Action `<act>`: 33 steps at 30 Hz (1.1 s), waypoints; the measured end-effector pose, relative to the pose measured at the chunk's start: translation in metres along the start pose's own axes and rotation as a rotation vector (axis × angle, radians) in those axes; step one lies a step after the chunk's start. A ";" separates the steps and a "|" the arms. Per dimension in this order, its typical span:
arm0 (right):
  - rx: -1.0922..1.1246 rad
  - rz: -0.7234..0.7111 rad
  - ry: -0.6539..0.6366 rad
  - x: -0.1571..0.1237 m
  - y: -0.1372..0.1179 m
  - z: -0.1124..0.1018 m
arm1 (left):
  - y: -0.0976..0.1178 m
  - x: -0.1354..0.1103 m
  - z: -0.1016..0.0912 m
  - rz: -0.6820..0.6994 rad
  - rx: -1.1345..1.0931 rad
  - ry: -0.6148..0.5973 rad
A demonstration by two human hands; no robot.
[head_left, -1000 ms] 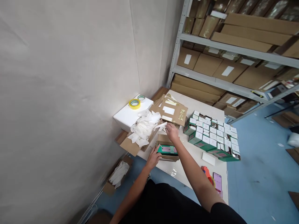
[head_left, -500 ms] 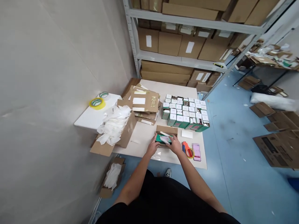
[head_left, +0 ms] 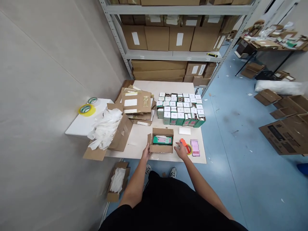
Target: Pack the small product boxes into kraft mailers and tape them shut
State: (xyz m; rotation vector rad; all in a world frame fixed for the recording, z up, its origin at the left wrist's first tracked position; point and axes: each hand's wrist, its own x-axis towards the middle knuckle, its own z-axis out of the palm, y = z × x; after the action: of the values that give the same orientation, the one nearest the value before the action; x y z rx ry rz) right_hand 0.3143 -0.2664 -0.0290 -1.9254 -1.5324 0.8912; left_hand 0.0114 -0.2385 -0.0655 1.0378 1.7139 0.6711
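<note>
1. The open carton sits near the front edge of the surface, with a green-and-pink box lying inside.
2. The left hand is against the carton's left side; whether its fingers grip the cardboard, I cannot tell at this size.
3. The right hand has its fingers loosely spread, holding nothing, just beside the orange tape dispenser.
4. A white card lies beyond the dispenser.

Black top, short black sleeves, forearms bare; grey-white shoes; hands ungloved.
</note>
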 end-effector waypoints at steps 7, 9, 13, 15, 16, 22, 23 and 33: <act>0.080 0.058 -0.017 -0.008 0.012 0.014 | 0.028 -0.002 -0.001 0.217 -0.106 0.128; 0.083 0.079 -0.025 -0.010 0.011 0.018 | 0.029 -0.006 -0.005 0.324 0.158 -0.005; 0.083 0.080 -0.094 -0.014 0.007 0.020 | 0.022 -0.011 -0.010 0.399 0.641 -0.244; 0.110 0.044 -0.176 -0.017 0.006 0.017 | 0.018 -0.010 -0.014 0.393 0.728 -0.269; 0.120 0.025 -0.218 -0.018 0.006 0.016 | 0.017 -0.007 -0.017 0.403 0.734 -0.273; 0.233 0.083 -0.159 -0.016 0.000 0.020 | 0.027 0.021 -0.041 0.467 0.565 -0.362; 0.253 0.102 -0.105 -0.013 -0.003 0.022 | 0.031 0.026 -0.043 0.461 0.548 -0.361; -0.099 0.318 0.245 0.016 -0.020 0.056 | 0.067 0.063 -0.014 0.521 0.681 -0.154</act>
State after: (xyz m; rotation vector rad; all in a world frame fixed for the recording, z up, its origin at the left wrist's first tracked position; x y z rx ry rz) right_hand 0.2615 -0.2470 -0.0536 -2.2970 -1.1683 0.6813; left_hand 0.0112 -0.1500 -0.0348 1.9993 1.5678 0.2938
